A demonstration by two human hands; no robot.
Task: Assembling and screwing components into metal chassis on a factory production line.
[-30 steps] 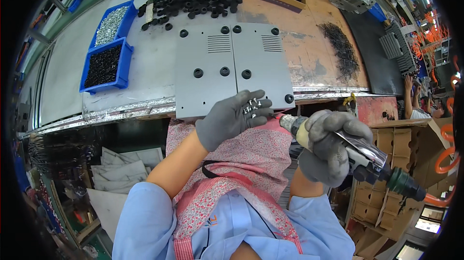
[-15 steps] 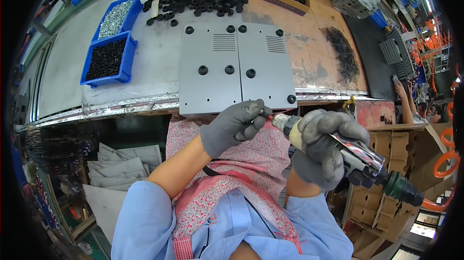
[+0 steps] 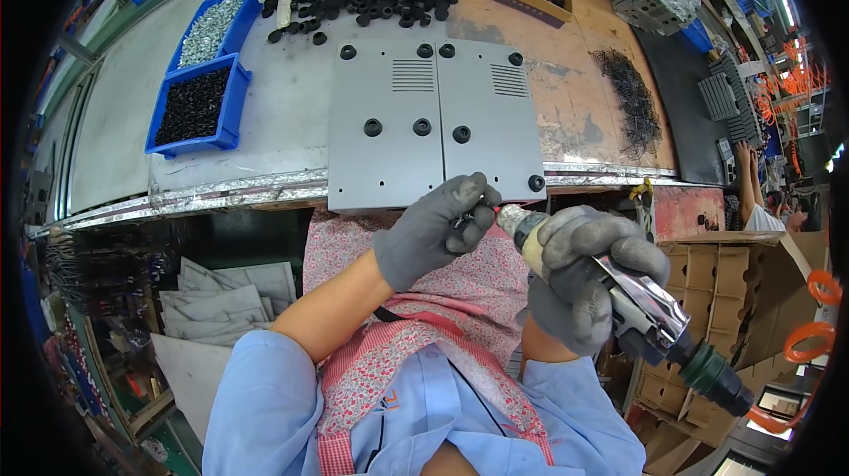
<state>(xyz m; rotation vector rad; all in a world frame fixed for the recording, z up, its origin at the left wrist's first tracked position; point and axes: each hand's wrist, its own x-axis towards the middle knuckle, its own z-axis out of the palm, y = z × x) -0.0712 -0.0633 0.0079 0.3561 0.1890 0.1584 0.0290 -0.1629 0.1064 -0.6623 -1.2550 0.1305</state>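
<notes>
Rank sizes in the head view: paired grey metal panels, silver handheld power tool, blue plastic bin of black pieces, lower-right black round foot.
1. Grey panels
2. Power tool and blue bin: unsure; right hand partly hides tool
3. Foot

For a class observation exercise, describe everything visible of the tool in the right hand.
The tool lies slanted in the gloved right hand, which wraps its middle. Its pale nose points upper-left in view, beside the left hand; contact is unclear. Behind come a cream collar, a shiny, metal-looking body and a dark green and black end, joined to an orange hose.
</notes>
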